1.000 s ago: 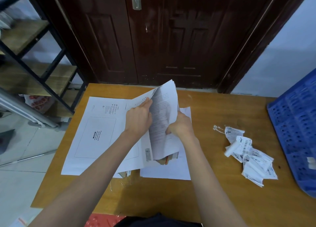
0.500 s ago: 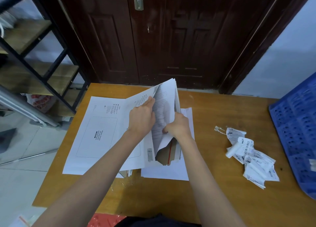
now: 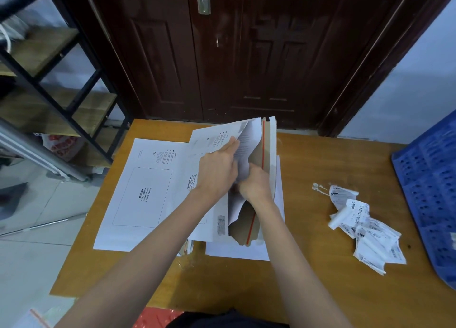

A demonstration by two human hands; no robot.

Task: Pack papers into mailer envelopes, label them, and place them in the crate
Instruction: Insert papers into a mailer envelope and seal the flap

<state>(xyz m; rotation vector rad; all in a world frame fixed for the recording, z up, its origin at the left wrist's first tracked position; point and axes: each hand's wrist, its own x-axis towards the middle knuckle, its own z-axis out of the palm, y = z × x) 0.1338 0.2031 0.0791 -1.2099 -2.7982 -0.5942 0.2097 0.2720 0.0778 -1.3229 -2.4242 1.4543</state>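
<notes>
The right hand [image 3: 255,183] grips printed white papers [image 3: 243,152], half inside the white cardboard mailer envelope [image 3: 214,140] whose front panel the left hand [image 3: 216,172] holds lifted, above the wooden table [image 3: 308,266]; the blue plastic crate [image 3: 429,179] stands rightward.

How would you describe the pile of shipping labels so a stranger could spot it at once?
Start at the blue crate on the wooden table's right edge. Just left of it lies the pile of shipping labels: small, crumpled, barcode-printed strips, unlike the large flat white envelopes further left.

2 bare forearms, no sleeves; left hand [image 3: 217,169], right hand [image 3: 255,184] w/o gloves; dark garment at torso.
</notes>
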